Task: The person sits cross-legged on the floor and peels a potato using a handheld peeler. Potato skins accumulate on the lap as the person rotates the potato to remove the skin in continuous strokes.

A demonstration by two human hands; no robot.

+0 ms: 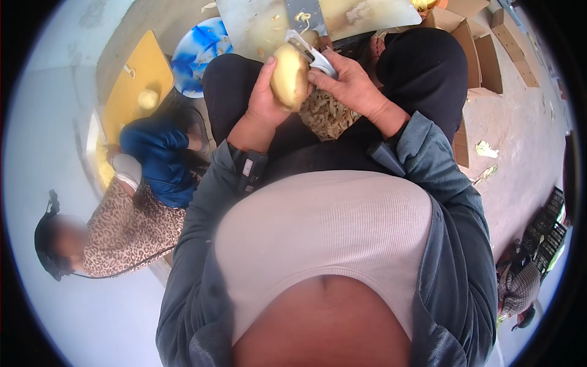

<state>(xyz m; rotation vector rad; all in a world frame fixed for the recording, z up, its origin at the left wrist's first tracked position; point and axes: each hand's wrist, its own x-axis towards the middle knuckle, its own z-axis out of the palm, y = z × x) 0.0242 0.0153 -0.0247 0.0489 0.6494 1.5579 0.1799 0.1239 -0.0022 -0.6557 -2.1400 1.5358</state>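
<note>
My left hand (264, 94) grips a large potato (289, 80), pale yellow and mostly bare of skin, with a browner patch along its right lower side. In my right hand (353, 82) is a peeler with a white handle (323, 64). Its metal blade (300, 46) lies against the upper right of the potato. A thin curl of peel (303, 19) hangs off the far end of the peeler. Below both hands, between my knees, lies a heap of brownish peelings (328, 114).
A board (367, 13) spans the space beyond my knees. To the left are a blue-and-white basin (197, 55) and a yellow board (133, 87) bearing a peeled potato (148, 98). A person (133, 215) sits close on my left. Cardboard boxes (488, 64) stand at right, with another person (520, 289) farther off.
</note>
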